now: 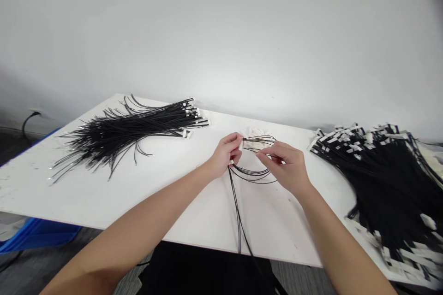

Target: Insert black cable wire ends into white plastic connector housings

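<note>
Thin black wires (254,174) curve in a loop between my two hands above the table, and a few strands hang down past the table's front edge. My left hand (226,153) is closed on the wire bundle, with a small white piece at its fingertips. My right hand (285,163) pinches a single strand just to the right of it. Behind the hands lies a small heap of white connector pieces (258,134), partly covered by the wires.
On the white table (166,193), a pile of black wires (128,129) with white ends lies at left. A larger pile of black wires (387,184) with white connectors covers the right side. A blue bin (44,233) stands below at left. A wall rises behind.
</note>
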A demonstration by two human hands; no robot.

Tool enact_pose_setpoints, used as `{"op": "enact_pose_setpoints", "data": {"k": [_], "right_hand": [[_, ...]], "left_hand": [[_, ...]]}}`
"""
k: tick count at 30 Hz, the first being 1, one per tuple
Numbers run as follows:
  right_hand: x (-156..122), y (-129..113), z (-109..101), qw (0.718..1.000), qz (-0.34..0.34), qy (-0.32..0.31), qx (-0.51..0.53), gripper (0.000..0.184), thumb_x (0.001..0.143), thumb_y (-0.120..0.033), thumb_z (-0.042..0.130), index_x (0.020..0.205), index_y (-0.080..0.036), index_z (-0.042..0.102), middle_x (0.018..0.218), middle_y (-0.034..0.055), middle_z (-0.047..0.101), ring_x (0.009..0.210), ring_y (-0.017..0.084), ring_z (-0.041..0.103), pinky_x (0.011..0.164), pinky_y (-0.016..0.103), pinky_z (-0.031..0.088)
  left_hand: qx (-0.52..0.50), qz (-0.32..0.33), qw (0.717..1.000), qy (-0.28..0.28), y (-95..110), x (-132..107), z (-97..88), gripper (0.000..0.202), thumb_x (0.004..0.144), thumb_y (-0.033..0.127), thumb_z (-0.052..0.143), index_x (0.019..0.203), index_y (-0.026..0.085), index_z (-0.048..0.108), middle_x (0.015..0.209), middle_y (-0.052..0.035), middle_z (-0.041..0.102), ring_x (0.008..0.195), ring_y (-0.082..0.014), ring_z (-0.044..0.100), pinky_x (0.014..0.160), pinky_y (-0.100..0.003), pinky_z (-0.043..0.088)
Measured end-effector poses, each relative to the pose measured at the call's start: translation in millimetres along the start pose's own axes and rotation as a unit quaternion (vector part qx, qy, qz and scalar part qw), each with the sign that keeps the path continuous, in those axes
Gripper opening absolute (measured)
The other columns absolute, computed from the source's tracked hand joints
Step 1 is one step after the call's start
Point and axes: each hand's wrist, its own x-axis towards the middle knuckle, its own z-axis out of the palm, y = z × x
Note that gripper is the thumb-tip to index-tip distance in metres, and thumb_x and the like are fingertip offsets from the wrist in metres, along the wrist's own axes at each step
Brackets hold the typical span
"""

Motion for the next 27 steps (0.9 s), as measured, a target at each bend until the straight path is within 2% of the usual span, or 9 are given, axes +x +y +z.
{"op": "enact_pose_setpoints", "data": {"k": [4,6,9,14,17,19,21,23,27], "right_hand": [[-0.1,0.0,3.6,0.991,0.1,0.047,0.072,0.014,0.074,-0.031,0.063,0.069,-0.017,0.064,0.056,-0.0015,0.048,0.05,0.007,0.037,0.046,0.023,0.032],[1.9,1.1,3.7,0.965,0.189,0.095,0.154,0.018,0.074,-0.035,0.063,0.071,-0.018,0.06,0.051,-0.0044,0.041,0.045,0.006,0.033,0.042,0.021,0.027],[7.6,4.7,-3.2,0.887,0.297,0.164,0.314,0.021,0.076,-0.04,0.059,0.074,-0.02,0.051,0.047,-0.0091,0.028,0.038,0.004,0.022,0.036,0.019,0.02],[15.5,17.2,-22.8,0.715,0.391,0.226,0.534,0.02,0.085,-0.034,0.039,0.07,-0.02,0.038,0.05,-0.0087,0.025,0.036,0.006,0.019,0.034,0.02,0.022],[15.8,24.9,-26.1,0.663,0.399,0.29,0.564,0.012,0.083,-0.02,0.034,0.071,-0.02,0.034,0.052,-0.0084,0.029,0.037,0.006,0.023,0.036,0.019,0.025],[14.7,26.9,-24.5,0.651,0.385,0.326,0.567,0.008,0.083,-0.019,0.036,0.076,-0.021,0.034,0.054,-0.0094,0.033,0.038,0.005,0.025,0.037,0.017,0.027],[12.9,25.7,-22.1,0.657,0.36,0.351,0.561,0.008,0.083,-0.023,0.041,0.081,-0.024,0.033,0.059,-0.0105,0.037,0.039,0.003,0.028,0.038,0.016,0.029],[11.0,22.2,-20.1,0.69,0.321,0.376,0.528,0.015,0.082,-0.029,0.047,0.085,-0.026,0.032,0.063,-0.0112,0.039,0.04,0.002,0.031,0.039,0.015,0.029],[9.2,14.8,-16.6,0.792,0.233,0.401,0.397,0.022,0.08,-0.04,0.054,0.089,-0.03,0.036,0.067,-0.0106,0.04,0.04,0.003,0.035,0.036,0.017,0.028]], "left_hand": [[-0.035,-0.016,0.999,0.021,-0.3,1.0,-1.0,0.028,0.077,0.04,0.055,0.069,0.02,0.037,0.05,0.0078,0.013,0.034,-0.0053,0.023,0.034,-0.017,0.016],[-0.06,-0.024,0.997,0.032,0.3,1.7,-2.7,0.028,0.077,0.04,0.055,0.07,0.02,0.037,0.051,0.0074,0.015,0.035,-0.0055,0.025,0.034,-0.017,0.016],[-0.1,-0.029,0.994,0.038,2.2,3.2,-5.6,0.026,0.076,0.039,0.056,0.071,0.02,0.039,0.052,0.0072,0.018,0.035,-0.0053,0.025,0.034,-0.017,0.015],[-0.147,-0.042,0.986,0.065,4.8,5.3,-6.8,0.024,0.074,0.035,0.058,0.071,0.019,0.039,0.052,0.0075,0.018,0.035,-0.0055,0.025,0.033,-0.017,0.014],[-0.158,-0.047,0.983,0.074,5.5,5.2,-5.8,0.025,0.074,0.035,0.057,0.07,0.019,0.038,0.052,0.0073,0.017,0.036,-0.0057,0.024,0.033,-0.018,0.013],[-0.163,-0.053,0.982,0.078,6.1,4.8,-5.2,0.024,0.074,0.034,0.056,0.07,0.019,0.038,0.052,0.0072,0.017,0.036,-0.0057,0.024,0.033,-0.018,0.013],[-0.171,-0.06,0.98,0.081,6.9,4.4,-4.9,0.024,0.074,0.033,0.056,0.07,0.019,0.038,0.052,0.0072,0.017,0.036,-0.0056,0.024,0.033,-0.018,0.013],[-0.18,-0.065,0.978,0.084,7.3,4.4,-4.9,0.023,0.074,0.033,0.057,0.07,0.019,0.038,0.052,0.0072,0.017,0.036,-0.0055,0.024,0.033,-0.017,0.013],[-0.191,-0.064,0.976,0.083,6.5,5.3,-5.6,0.024,0.073,0.033,0.057,0.07,0.019,0.037,0.052,0.0072,0.017,0.037,-0.0055,0.025,0.033,-0.017,0.014]]}}
